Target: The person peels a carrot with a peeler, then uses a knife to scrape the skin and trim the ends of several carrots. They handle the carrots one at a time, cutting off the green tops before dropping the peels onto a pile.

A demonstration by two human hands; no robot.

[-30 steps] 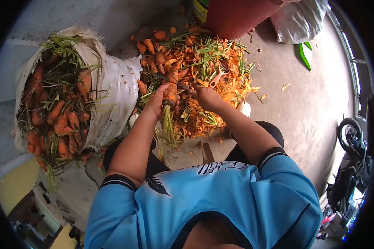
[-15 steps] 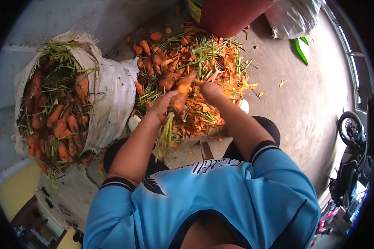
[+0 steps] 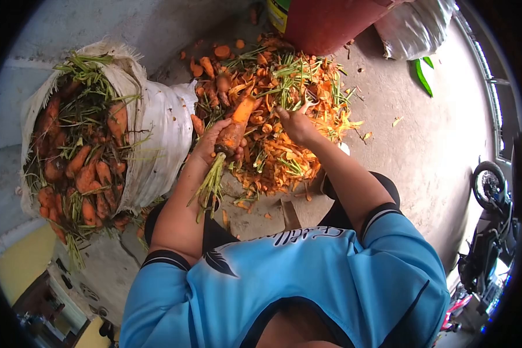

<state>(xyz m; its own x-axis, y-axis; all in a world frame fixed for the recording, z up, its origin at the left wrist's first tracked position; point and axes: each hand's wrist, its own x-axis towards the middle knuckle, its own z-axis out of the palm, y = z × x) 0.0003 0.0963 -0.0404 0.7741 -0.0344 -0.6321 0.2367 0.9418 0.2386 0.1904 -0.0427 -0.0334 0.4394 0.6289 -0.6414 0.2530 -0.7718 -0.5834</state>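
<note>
A large carrot (image 3: 235,126) is in my left hand (image 3: 210,145), whose fingers wrap around its thick end. Its green stems (image 3: 213,184) hang down toward me. Bright orange bare flesh shows toward the tip, while the rest is darker and soil-stained. My right hand (image 3: 296,124) is closed to the right of the carrot and apart from it. It grips a small tool that looks like a peeler, mostly hidden by the fingers. Under both hands spreads a pile of orange peelings (image 3: 287,159) with cut green stems (image 3: 290,78) and several carrots.
An open white woven sack (image 3: 165,124) full of unpeeled carrots (image 3: 87,177) lies on the left. A red container (image 3: 330,26) stands behind the pile, with a white bag (image 3: 417,29) and a green leaf (image 3: 422,77) to its right. A motorcycle (image 3: 493,220) is at the far right.
The carrot has come down and left, away from my right hand, and more of its bared tip shows. My right hand has drawn off the carrot.
</note>
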